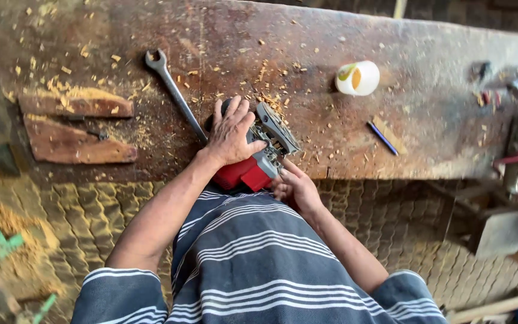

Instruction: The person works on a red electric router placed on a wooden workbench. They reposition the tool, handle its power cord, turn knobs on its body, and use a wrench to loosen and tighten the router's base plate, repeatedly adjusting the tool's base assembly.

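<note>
The workbench (331, 66) is rough, worn wood, matt and stained dark, littered with pale wood chips (268, 99), and two coarse wooden offcuts (76, 129) lie at its left end. The long spanner (175, 93) looks like dull grey metal, while the power tool (256, 159) under the left hand (230, 135) has a smooth red plastic body and a grey metal base plate. The far-right cup (358, 78) seems glossy white plastic, and the near shirt (253, 264) is soft striped cloth.
</note>
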